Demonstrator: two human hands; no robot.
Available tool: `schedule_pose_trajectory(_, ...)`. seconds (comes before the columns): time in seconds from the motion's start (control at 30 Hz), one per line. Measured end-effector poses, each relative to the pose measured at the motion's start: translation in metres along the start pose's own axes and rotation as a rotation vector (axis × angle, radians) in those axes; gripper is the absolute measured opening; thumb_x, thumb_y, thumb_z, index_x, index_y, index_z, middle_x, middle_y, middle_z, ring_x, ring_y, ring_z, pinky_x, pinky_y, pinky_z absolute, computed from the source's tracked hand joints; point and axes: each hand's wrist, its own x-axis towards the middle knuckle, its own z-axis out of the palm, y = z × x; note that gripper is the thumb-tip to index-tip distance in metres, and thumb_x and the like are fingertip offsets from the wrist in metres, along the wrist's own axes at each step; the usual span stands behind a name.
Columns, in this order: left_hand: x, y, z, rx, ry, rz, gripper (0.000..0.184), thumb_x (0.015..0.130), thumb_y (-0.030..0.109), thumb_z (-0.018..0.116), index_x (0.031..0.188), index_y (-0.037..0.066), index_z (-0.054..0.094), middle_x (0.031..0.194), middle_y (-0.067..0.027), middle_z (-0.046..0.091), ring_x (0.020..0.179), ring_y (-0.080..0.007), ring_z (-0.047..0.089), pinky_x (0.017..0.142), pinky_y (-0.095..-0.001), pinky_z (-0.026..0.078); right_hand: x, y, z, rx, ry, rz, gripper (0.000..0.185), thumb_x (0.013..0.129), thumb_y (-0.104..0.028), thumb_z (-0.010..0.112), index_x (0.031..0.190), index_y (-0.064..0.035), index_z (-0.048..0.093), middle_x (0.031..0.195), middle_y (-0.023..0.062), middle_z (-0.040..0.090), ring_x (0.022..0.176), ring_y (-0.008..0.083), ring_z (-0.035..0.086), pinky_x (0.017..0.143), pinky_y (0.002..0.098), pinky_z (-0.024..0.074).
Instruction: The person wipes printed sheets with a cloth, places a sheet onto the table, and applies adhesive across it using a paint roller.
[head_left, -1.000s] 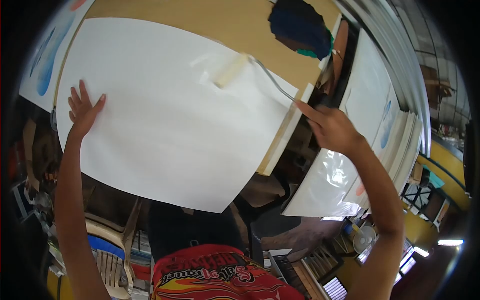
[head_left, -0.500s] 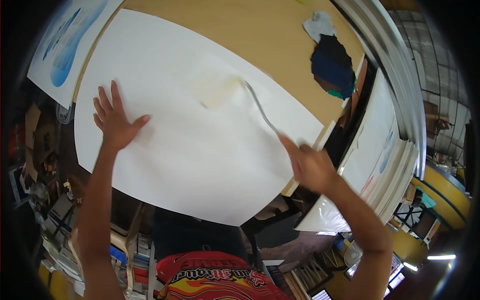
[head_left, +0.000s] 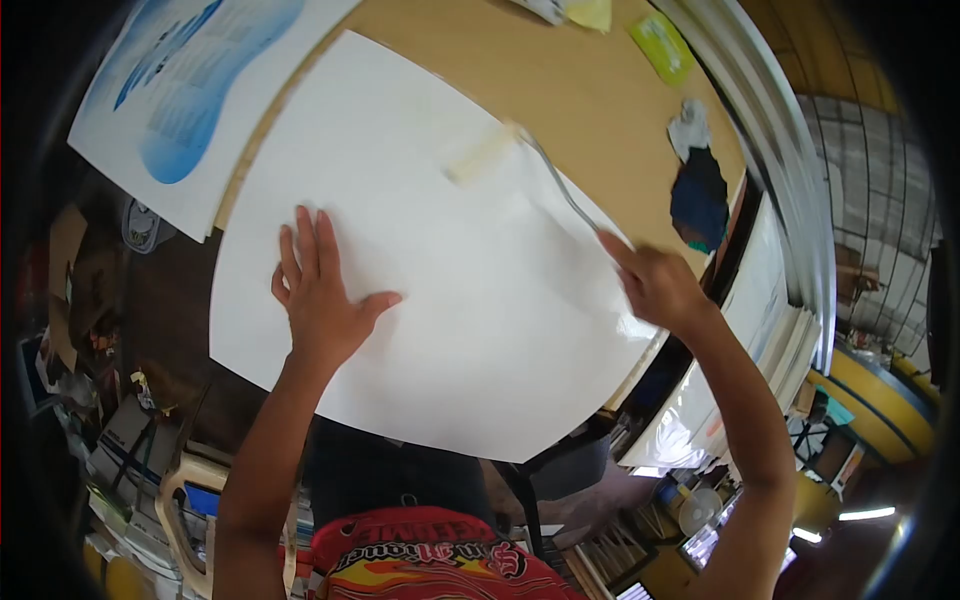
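A large white sheet point(head_left: 460, 360) lies over the tan tabletop point(head_left: 560, 80). On its left part rests my left hand point(head_left: 325, 290), palm down with fingers spread and the thumb out. My right hand point(head_left: 660, 285) is wrapped around the handle of a paint roller point(head_left: 563, 180); the handle itself is mostly hidden in the fist. From it the bent metal rod runs up and left to the pale yellowish roller head point(head_left: 482, 153), blurred, over the far part of the sheet. Whether the head touches the sheet I cannot tell.
A printed board with blue shapes point(head_left: 190, 110) lies at the upper left. Grey and dark cloths point(head_left: 698, 198) and a yellow-green packet point(head_left: 662, 48) sit near the table's right edge. A fan point(head_left: 700, 510) stands at lower right, and a wooden chair point(head_left: 180, 500) at lower left.
The view has shifted, so the sheet and table appear further right. The roller head is now nearer the sheet's far edge. My left hand appears further right and lower, still flat.
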Motion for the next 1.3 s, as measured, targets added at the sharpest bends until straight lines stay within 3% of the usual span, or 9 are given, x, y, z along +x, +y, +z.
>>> schedule_pose_trajectory(0.17, -0.004, -0.052, -0.025, 0.251, 0.039, 0.054, 0.100, 0.077, 0.068, 0.070, 0.156, 0.017, 0.038, 0.166, -0.0204, 0.019, 0.152, -0.0406, 0.019, 0.109, -0.0707, 0.019, -0.053, 0.005, -0.042, 0.013, -0.144, 0.034, 0.047, 0.085, -0.001, 0.063, 0.131, -0.0112, 0.065, 0.071, 0.0175, 0.064, 0.063, 0.0341, 0.066, 0.062, 0.0432, 0.0551)
schedule_pose_trajectory(0.37, -0.003, -0.053, -0.030, 0.183, -0.008, 0.075, 0.093, 0.083, 0.066, 0.065, 0.157, 0.020, 0.035, 0.165, -0.0211, 0.019, 0.152, -0.0414, 0.018, 0.110, -0.0737, 0.013, 0.167, -0.064, -0.051, 0.003, 0.034, -0.201, 0.046, 0.087, -0.003, 0.063, 0.132, -0.0115, 0.064, 0.070, 0.0181, 0.062, 0.063, 0.0368, 0.063, 0.062, 0.0458, 0.0513)
schedule_pose_trajectory(0.53, 0.002, -0.067, -0.053, 0.087, -0.112, 0.069, 0.083, 0.087, 0.033, 0.073, 0.158, 0.015, 0.033, 0.165, -0.0121, 0.026, 0.153, -0.0296, 0.022, 0.115, -0.0679, 0.009, 0.136, -0.073, -0.063, -0.013, -0.135, -0.065, 0.049, 0.084, -0.001, 0.064, 0.132, -0.0105, 0.064, 0.070, 0.0184, 0.062, 0.065, 0.0367, 0.062, 0.064, 0.0451, 0.0517)
schedule_pose_trajectory(0.7, 0.004, -0.073, -0.056, 0.046, -0.110, 0.084, 0.084, 0.086, 0.026, 0.073, 0.157, 0.008, 0.031, 0.164, -0.0111, 0.030, 0.150, -0.0303, 0.026, 0.117, -0.0649, 0.011, 0.069, -0.064, -0.088, -0.027, -0.168, -0.077, 0.049, 0.082, 0.002, 0.063, 0.130, -0.0077, 0.065, 0.071, 0.0191, 0.063, 0.068, 0.0386, 0.064, 0.066, 0.0453, 0.0535)
schedule_pose_trajectory(0.9, 0.006, -0.067, -0.065, 0.058, -0.207, 0.059, 0.085, 0.087, 0.024, 0.073, 0.157, 0.006, 0.029, 0.165, -0.0115, 0.024, 0.152, -0.0342, 0.019, 0.116, -0.0675, 0.010, 0.165, -0.145, -0.033, 0.154, 0.139, 0.079, 0.051, 0.084, -0.001, 0.064, 0.135, -0.0081, 0.062, 0.072, 0.0205, 0.063, 0.064, 0.0369, 0.062, 0.061, 0.0438, 0.0512)
schedule_pose_trajectory(1.03, 0.008, -0.068, -0.069, 0.045, -0.244, 0.071, 0.086, 0.087, 0.023, 0.073, 0.157, 0.004, 0.028, 0.165, -0.0125, 0.023, 0.153, -0.0383, 0.014, 0.115, -0.0698, 0.008, 0.108, -0.144, -0.031, 0.537, 0.066, 0.317, 0.048, 0.087, -0.001, 0.068, 0.135, -0.0055, 0.062, 0.075, 0.0160, 0.068, 0.065, 0.0238, 0.066, 0.066, 0.0320, 0.0530)
schedule_pose_trajectory(1.1, 0.009, -0.067, -0.069, 0.042, -0.242, 0.079, 0.088, 0.086, 0.024, 0.074, 0.157, 0.003, 0.027, 0.166, -0.0141, 0.021, 0.154, -0.0389, 0.011, 0.116, -0.0696, 0.005, 0.097, -0.136, -0.041, 0.447, 0.226, 0.397, 0.047, 0.088, 0.001, 0.068, 0.134, -0.0042, 0.064, 0.078, 0.0084, 0.069, 0.071, 0.0108, 0.063, 0.071, 0.0283, 0.0526)
schedule_pose_trajectory(1.17, 0.007, -0.067, -0.068, 0.052, -0.244, 0.082, 0.089, 0.085, 0.025, 0.074, 0.157, 0.003, 0.026, 0.166, -0.0148, 0.020, 0.154, -0.0389, 0.010, 0.116, -0.0693, 0.004, 0.118, -0.101, -0.059, 0.354, 0.424, 0.422, 0.046, 0.090, -0.003, 0.066, 0.135, -0.0040, 0.062, 0.074, 0.0061, 0.066, 0.064, 0.0089, 0.060, 0.064, 0.0275, 0.0522)
schedule_pose_trajectory(1.3, 0.009, -0.067, -0.071, 0.064, -0.272, 0.080, 0.092, 0.086, 0.025, 0.075, 0.159, 0.004, 0.023, 0.167, -0.0124, 0.020, 0.154, -0.0382, 0.009, 0.116, -0.0699, 0.003, 0.204, -0.074, -0.140, 0.465, 0.355, 0.787, 0.048, 0.092, -0.014, 0.059, 0.138, -0.0018, 0.059, 0.065, 0.0063, 0.060, 0.043, 0.0138, 0.054, 0.041, 0.0321, 0.0444)
